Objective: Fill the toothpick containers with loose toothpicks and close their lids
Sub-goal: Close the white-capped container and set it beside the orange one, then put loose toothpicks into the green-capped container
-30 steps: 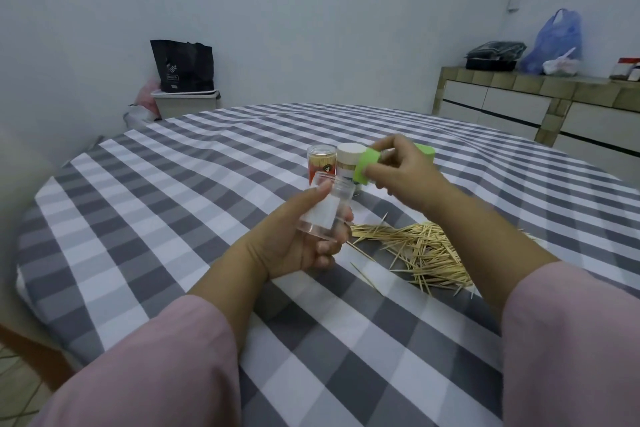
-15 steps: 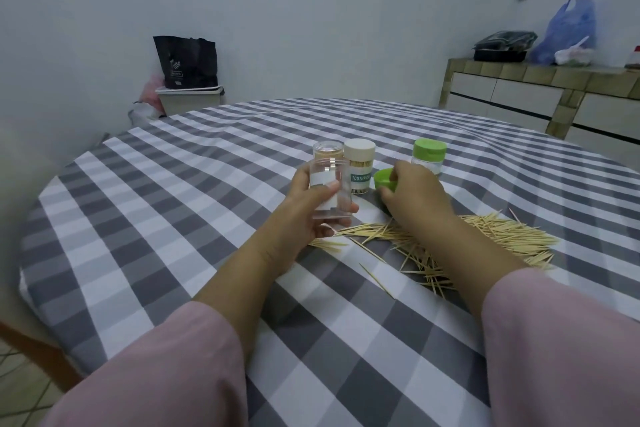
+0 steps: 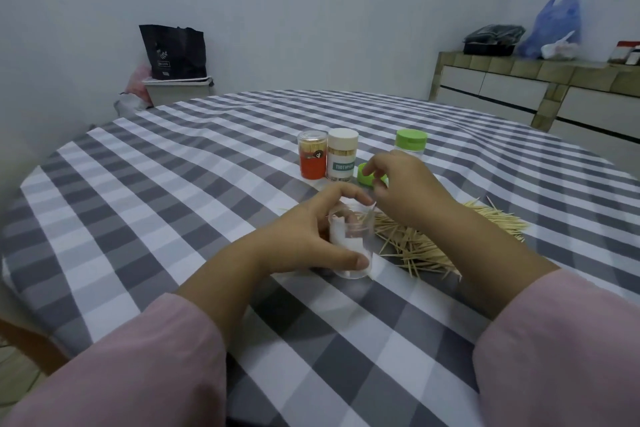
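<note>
Toothpick containers: four on the grey-and-white checked tablecloth (image 3: pixel 194 184). One small clear plastic cylinder with a white paper label (image 3: pixel 351 246) sits open, no lid, near the middle of the table, base on the cloth, tilted slightly. Cannot tell how many picks are inside; at least one pale stick shows at the rim.

Left hand (image 3: pixel 311 236) wraps the clear cylinder, thumb across the front low down, fingers curled round the far side. Firm hold.

Right hand (image 3: pixel 405 191) hangs just above the cylinder's mouth, thumb and forefinger pinched on a thin wooden toothpick (image 3: pixel 371 215) pointing down at the opening. Other fingers loosely curled.

Loose pale wooden toothpicks (image 3: pixel 426 246) lie in a scattered heap right of the cylinder, partly under the right wrist, touching the cloth.

Behind the hands, upright in a row: a clear-lidded tube with an orange-red label (image 3: pixel 312 159), touching or just beside a cream-capped tube with a white and teal label (image 3: pixel 342 158). Both closed, both show picks inside. Further right, apart, a clear jar with a bright green screw cap (image 3: pixel 411 142), closed. A loose bright green round lid (image 3: pixel 365 178) lies on the cloth just behind the right hand, partly hidden by it.

Pink sleeves (image 3: pixel 138 374) on both arms.
</note>
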